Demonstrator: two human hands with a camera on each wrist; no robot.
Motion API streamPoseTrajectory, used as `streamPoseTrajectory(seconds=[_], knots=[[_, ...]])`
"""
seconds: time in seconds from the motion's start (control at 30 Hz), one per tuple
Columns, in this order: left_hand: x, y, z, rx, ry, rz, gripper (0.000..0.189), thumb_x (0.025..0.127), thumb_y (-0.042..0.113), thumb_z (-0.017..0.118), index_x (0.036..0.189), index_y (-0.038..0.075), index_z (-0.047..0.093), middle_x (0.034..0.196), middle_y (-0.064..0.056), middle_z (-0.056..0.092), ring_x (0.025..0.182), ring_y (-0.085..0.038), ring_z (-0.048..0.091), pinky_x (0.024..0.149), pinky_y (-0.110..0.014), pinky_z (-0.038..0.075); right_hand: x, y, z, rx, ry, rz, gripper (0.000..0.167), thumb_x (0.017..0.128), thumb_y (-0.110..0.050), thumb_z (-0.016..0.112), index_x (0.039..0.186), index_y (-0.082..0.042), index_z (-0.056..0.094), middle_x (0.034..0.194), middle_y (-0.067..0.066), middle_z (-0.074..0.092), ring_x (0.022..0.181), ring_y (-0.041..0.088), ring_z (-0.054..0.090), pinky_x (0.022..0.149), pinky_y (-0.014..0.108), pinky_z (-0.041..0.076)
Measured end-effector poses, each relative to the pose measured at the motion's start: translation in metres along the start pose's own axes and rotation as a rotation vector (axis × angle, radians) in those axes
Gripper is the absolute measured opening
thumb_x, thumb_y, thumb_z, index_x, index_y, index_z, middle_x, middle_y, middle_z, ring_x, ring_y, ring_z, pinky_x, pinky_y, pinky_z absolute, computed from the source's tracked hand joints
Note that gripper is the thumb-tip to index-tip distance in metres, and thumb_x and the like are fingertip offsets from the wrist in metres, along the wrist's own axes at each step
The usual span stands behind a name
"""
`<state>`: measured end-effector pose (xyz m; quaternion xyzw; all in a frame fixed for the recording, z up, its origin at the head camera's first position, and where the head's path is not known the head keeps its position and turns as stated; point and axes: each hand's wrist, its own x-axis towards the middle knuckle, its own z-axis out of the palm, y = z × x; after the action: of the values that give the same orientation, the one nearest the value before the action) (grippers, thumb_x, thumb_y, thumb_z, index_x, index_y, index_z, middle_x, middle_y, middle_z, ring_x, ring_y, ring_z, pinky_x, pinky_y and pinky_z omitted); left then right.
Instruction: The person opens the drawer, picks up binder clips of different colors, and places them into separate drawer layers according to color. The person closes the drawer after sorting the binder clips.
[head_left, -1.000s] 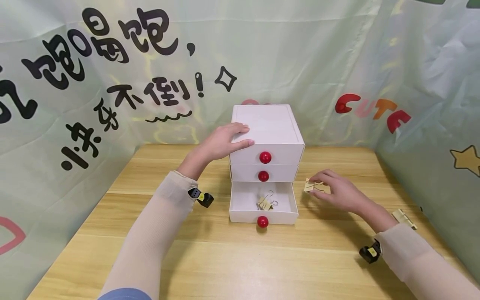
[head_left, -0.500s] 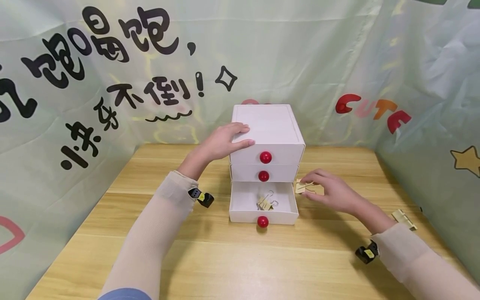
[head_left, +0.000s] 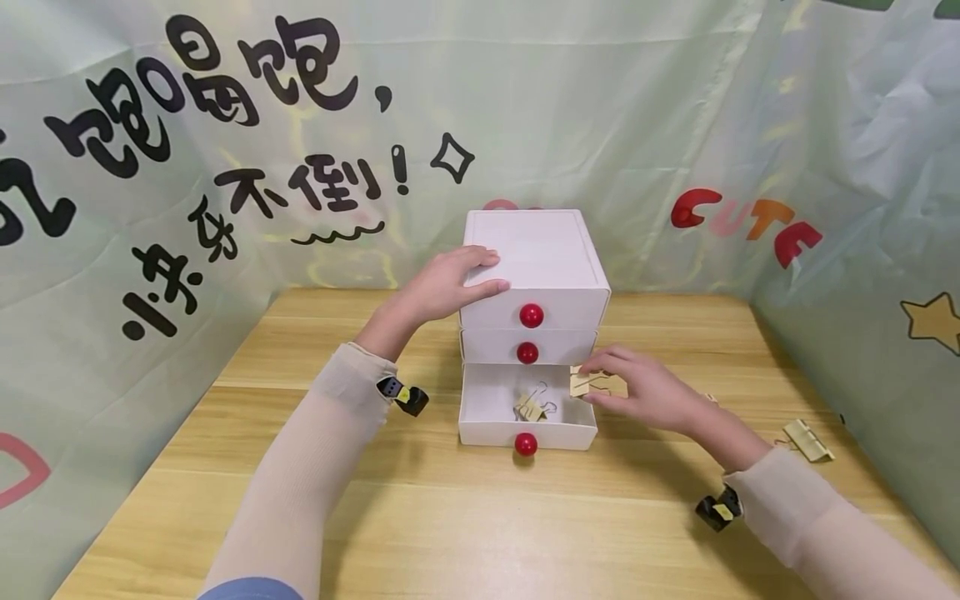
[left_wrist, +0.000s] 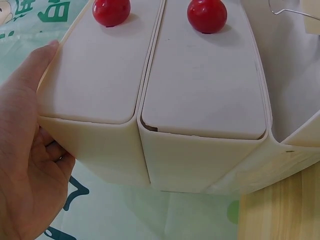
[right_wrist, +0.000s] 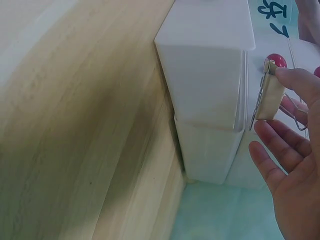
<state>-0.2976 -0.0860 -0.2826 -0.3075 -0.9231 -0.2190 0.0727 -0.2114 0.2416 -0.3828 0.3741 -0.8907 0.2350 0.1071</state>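
A white drawer cabinet (head_left: 534, 250) with red round knobs stands on the table. My left hand (head_left: 446, 283) rests on its top at the left front corner, thumb along the front edge. The bottom drawer (head_left: 480, 404) is pulled out and holds pale yellow binder clips (head_left: 531, 408) with wire handles. In the head view my right hand (head_left: 648, 390) pinches another pale yellow binder clip (head_left: 580, 383), which overlaps the drawer's right rim. In the right wrist view, this clip (right_wrist: 270, 97) is between the thumb and the fingers, its wire handles sticking out.
Another pale yellow binder clip (head_left: 808, 440) lies on the wooden table (head_left: 525, 525) at the right, beyond my right wrist. A small piece of something pale (head_left: 710, 398) shows just behind that wrist. A printed cloth (head_left: 622, 125) hangs behind and along both sides.
My right hand has moved left with the binder clip, from beside the cabinet to the open drawer's right rim. The left hand and the cabinet have stayed put.
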Motion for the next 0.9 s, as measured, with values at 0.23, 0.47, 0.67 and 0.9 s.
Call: streamPoseTrajectory(seconds=[0.23,0.47,0.67,0.9], knots=[[0.0,0.0,0.0,-0.001,0.0,0.002,0.064,0.094,0.054,0.057,0.141,0.01,0.054,0.147,-0.006,0.047,0.141,-0.022,0.034,0.116,-0.036,0.024,0.004,-0.006,0.005,-0.009,-0.048,-0.014,0.033,0.086,-0.03,0.077,0.114,-0.016,0.066,0.114,-0.006,0.061,0.103,0.016,0.061,0.087,0.041,0.053],[0.0,0.0,0.0,0.0,-0.004,0.001,0.064,0.094,0.054,0.057,0.141,0.01,0.053,0.148,-0.006,0.046,0.141,-0.022,0.034,0.116,-0.035,0.023,0.008,-0.012,0.011,-0.03,-0.114,0.018,0.034,0.088,-0.035,0.075,0.117,-0.019,0.065,0.116,-0.008,0.059,0.103,0.015,0.06,0.088,0.04,0.052],[0.0,0.0,0.0,-0.005,-0.007,-0.008,0.064,0.094,0.054,0.056,0.141,0.01,0.053,0.149,-0.007,0.046,0.141,-0.022,0.033,0.116,-0.036,0.023,0.014,-0.016,0.014,-0.065,-0.148,0.018,0.035,0.087,-0.034,0.075,0.116,-0.017,0.066,0.114,-0.005,0.061,0.102,0.016,0.062,0.087,0.04,0.053],[0.0,0.0,0.0,-0.01,-0.005,-0.007,0.064,0.094,0.053,0.057,0.141,0.01,0.053,0.149,-0.006,0.045,0.142,-0.021,0.032,0.116,-0.035,0.022,0.021,-0.017,0.019,-0.063,-0.169,-0.023,0.034,0.087,-0.032,0.075,0.115,-0.015,0.066,0.11,-0.003,0.063,0.095,0.019,0.064,0.081,0.038,0.054]])
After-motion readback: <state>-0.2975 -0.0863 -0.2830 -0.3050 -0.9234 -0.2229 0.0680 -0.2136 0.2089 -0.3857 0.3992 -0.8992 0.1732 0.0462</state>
